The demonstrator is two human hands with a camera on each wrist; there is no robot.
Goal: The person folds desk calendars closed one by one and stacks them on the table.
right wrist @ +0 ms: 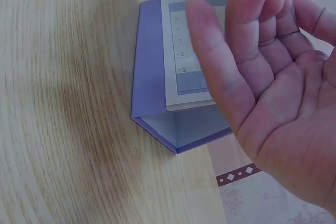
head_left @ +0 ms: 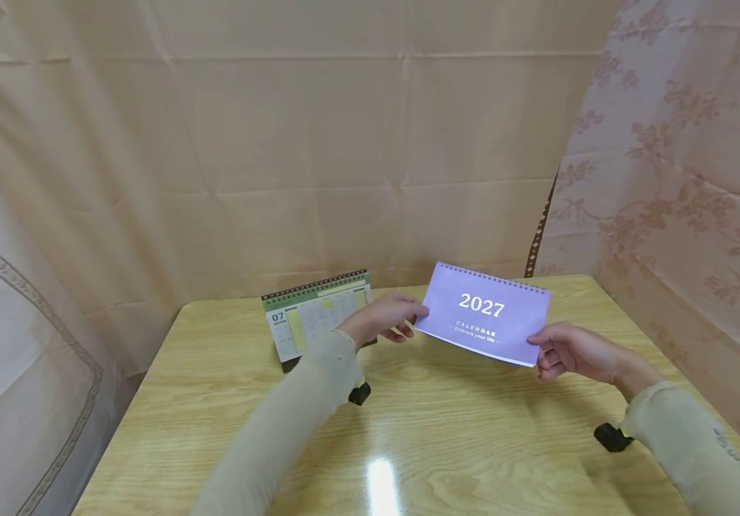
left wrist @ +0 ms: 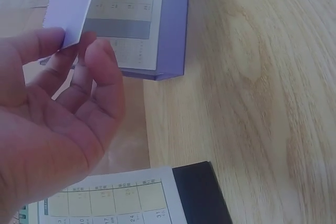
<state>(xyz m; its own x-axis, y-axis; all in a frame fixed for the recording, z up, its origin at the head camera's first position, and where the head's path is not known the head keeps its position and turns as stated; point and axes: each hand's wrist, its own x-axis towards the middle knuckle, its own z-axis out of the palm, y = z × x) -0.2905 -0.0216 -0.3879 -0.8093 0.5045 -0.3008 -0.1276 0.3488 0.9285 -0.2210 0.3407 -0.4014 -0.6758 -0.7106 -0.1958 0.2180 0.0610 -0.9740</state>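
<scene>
A purple 2027 spiral desk calendar stands on the table, its purple cover page (head_left: 482, 309) lifted toward me. My left hand (head_left: 387, 317) pinches the cover's lower left corner between thumb and fingers, as the left wrist view confirms. At the lower right corner, my right hand (head_left: 576, 350) holds the same page, thumb in front and fingers behind. Printed month sheets (left wrist: 126, 6) show beneath the raised cover, over the purple stand (right wrist: 149, 56). In the right wrist view, the right fingers (right wrist: 210, 45) pass over the month sheets; the pinch itself is hidden there.
A green-topped desk calendar (head_left: 279, 337) showing 07 stands at the left, partly behind my left forearm. The wooden table (head_left: 447, 430) ends at a beige curtain (head_left: 305, 143) behind, with a floral curtain (head_left: 692, 179) on the right. Black wrist devices (head_left: 613, 437) hang under both sleeves.
</scene>
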